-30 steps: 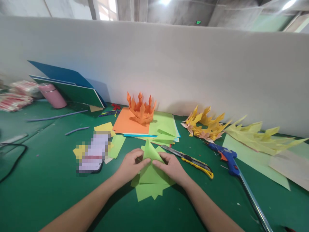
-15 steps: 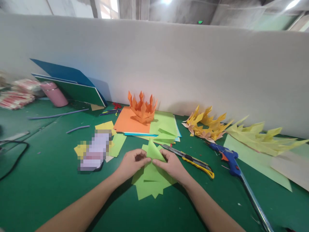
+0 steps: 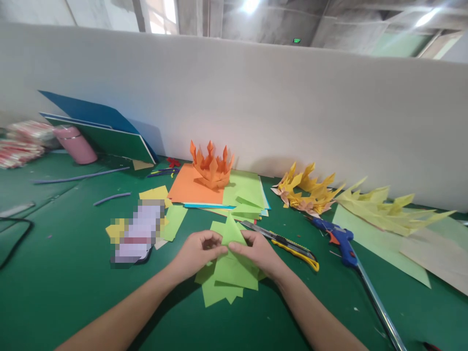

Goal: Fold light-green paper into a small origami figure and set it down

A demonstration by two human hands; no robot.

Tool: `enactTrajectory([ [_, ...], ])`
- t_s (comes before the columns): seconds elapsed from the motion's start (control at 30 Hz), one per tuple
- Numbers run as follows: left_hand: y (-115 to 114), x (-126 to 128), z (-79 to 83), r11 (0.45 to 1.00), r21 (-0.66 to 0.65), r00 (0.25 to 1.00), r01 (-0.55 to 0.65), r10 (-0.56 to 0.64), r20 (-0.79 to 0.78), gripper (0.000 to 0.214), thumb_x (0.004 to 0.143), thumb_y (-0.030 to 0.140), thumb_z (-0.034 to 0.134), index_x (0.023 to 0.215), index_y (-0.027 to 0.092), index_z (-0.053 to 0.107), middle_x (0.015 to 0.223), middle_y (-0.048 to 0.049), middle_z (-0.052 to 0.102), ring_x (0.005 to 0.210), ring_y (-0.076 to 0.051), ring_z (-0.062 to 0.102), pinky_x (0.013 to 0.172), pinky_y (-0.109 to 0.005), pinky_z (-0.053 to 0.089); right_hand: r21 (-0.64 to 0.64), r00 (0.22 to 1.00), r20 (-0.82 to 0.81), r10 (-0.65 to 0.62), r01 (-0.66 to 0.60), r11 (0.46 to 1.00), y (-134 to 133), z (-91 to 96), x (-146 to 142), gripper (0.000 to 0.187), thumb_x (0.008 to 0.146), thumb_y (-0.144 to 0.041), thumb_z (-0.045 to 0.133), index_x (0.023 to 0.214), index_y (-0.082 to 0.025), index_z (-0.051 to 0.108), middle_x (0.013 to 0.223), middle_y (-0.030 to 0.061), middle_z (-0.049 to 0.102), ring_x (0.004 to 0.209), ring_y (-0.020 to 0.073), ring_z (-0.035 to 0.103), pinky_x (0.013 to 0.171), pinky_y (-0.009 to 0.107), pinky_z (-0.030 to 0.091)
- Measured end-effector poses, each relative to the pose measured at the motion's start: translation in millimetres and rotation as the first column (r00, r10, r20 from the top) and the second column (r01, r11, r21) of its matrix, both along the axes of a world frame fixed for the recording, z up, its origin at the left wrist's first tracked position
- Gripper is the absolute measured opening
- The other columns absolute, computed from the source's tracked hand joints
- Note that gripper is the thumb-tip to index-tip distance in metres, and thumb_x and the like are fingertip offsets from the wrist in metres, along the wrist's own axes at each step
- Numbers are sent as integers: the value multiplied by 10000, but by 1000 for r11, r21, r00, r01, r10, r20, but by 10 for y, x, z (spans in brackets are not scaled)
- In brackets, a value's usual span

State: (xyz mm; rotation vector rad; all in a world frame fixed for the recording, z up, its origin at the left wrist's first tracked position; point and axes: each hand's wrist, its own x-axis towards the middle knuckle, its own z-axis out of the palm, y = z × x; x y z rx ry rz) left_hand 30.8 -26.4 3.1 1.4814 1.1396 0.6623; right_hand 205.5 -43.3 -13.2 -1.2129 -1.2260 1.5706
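Note:
Between my two hands is a light green paper sheet (image 3: 234, 231), its upper part folded to a point that rises above the thumbs. My left hand (image 3: 201, 251) pinches its left edge between thumb and fingers. On the other edge my right hand (image 3: 258, 248) grips the paper, thumb in front and fingers behind. Below it, several loose green paper pieces (image 3: 214, 292) lie in a fanned pile on the table. Just beyond my right hand rests a yellow utility knife (image 3: 292, 246), its blade pointing left.
An orange paper crown (image 3: 212, 168) stands on coloured sheets (image 3: 246, 187) at the back. Rightward lie a yellow crown (image 3: 307, 190), a pale green spiky strip (image 3: 387, 207) and a blue glue gun (image 3: 338, 239). A blurred phone (image 3: 141, 234) and a pink bottle (image 3: 76, 144) are leftward.
The view has shifted slightly. My hands keep hold of the folded green paper, and its point leans a little differently. More of the lower sheet's edge shows over the pile.

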Motion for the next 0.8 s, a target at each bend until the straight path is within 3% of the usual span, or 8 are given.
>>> enactTrajectory([
  [0.13, 2, 7, -13, 999, -44, 999, -15, 17, 51, 267, 582, 328, 674, 742, 173, 527, 596, 52, 515, 527, -82, 457, 478, -204, 358, -6, 999, -30, -15, 15, 1000, -3, -3, 0, 429, 554, -480, 772, 801, -145, 667, 664, -9, 642, 570, 122, 556, 565, 248, 434],
  [0.27, 2, 12, -5, 999, -8, 991, -33, 34, 132, 283, 580, 299, 675, 762, 184, 493, 644, 46, 527, 566, -86, 490, 523, -215, 397, -24, 999, -43, -30, 29, 999, 1, -7, 4, 455, 539, -495, 776, 811, -145, 673, 677, 1, 651, 590, 138, 574, 593, 269, 453],
  [0.5, -17, 14, -23, 998, 58, 997, -12, 7, 82, 167, 632, 307, 642, 660, 162, 564, 602, 29, 513, 488, -71, 419, 477, -219, 338, -16, 999, -43, -32, 31, 999, -8, 2, 17, 447, 547, -483, 778, 834, -153, 686, 725, 0, 664, 632, 141, 576, 626, 269, 448],
  [0.67, 1, 3, -15, 987, 153, 995, -42, 27, 101, 122, 638, 287, 632, 665, 168, 632, 744, -28, 595, 612, -116, 518, 559, -247, 413, 7, 998, -60, -2, 2, 1000, 0, -9, 22, 452, 570, -513, 757, 840, -159, 683, 725, 0, 658, 668, 148, 578, 664, 279, 451],
  [0.8, 5, -8, 16, 979, 202, 997, 5, -20, 69, 85, 654, 263, 622, 653, 191, 667, 739, -40, 623, 687, -147, 557, 631, -269, 446, 53, 999, -16, -50, 50, 997, 15, -33, 24, 463, 582, -582, 716, 741, -150, 661, 676, -3, 621, 621, 135, 538, 615, 263, 425],
])
